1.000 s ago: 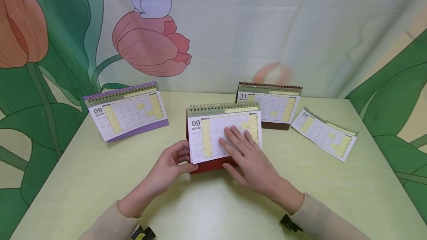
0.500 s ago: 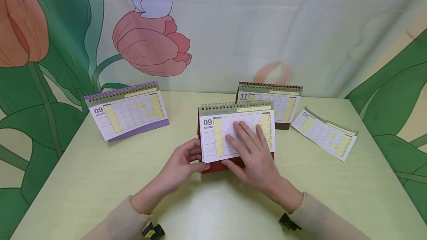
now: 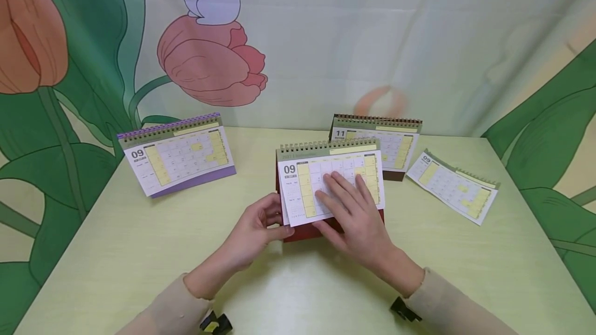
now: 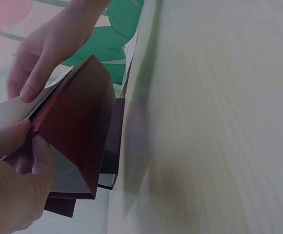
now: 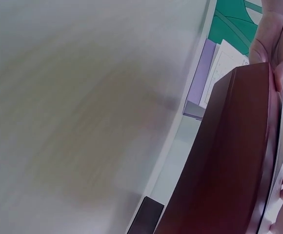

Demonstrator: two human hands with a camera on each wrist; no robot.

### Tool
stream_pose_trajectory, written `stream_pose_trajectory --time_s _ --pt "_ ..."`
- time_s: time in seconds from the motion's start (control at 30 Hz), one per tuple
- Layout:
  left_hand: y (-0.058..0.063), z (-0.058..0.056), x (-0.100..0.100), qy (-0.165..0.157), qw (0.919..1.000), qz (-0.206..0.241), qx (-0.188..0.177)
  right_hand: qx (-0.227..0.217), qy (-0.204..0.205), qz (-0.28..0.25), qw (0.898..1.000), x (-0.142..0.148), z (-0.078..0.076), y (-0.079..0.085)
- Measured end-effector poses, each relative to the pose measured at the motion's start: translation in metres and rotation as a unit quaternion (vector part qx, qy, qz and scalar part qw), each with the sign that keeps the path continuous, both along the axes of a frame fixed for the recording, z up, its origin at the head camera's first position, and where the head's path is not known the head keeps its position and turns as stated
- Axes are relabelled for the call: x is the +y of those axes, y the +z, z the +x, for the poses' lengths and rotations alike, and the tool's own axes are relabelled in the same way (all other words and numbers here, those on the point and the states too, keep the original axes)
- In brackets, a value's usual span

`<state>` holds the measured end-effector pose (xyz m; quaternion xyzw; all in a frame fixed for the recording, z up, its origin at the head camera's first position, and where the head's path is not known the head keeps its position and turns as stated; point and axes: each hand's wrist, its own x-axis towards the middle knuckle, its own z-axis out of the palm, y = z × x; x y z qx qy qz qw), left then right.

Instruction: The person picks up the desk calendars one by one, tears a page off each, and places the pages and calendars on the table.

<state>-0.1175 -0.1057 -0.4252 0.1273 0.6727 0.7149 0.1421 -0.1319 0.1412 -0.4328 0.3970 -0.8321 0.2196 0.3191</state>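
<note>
Red below, the calendar (image 3: 309, 179) the left hand (image 3: 251, 229) pinches is partly hidden behind the straight-fingered right hand (image 3: 356, 218).

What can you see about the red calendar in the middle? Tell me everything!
The red calendar has a dark red stand that looks like cardboard, metal-looking rings along the top, and a white front page with a green band, yellow columns and a big 09. It slants back, partly hiding the brown calendar. The left hand grips its left side; the right hand rests on the page. I can't tell whether it touches the table.
</note>
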Motion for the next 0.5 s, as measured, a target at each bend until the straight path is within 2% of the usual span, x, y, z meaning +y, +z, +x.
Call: stream_pose_trajectory --time_s 0.27,0.5 --pt "0.0048 -0.0031 -0.0020 0.013 0.9999 0.006 0.004 0.032 0.006 0.001 0.999 0.0027 -0.0012 0.0033" --pt "0.0078 -0.0065 0.0006 0.013 0.9999 0.006 0.005 0.085 0.002 -0.006 0.996 0.0041 -0.0030 0.0067"
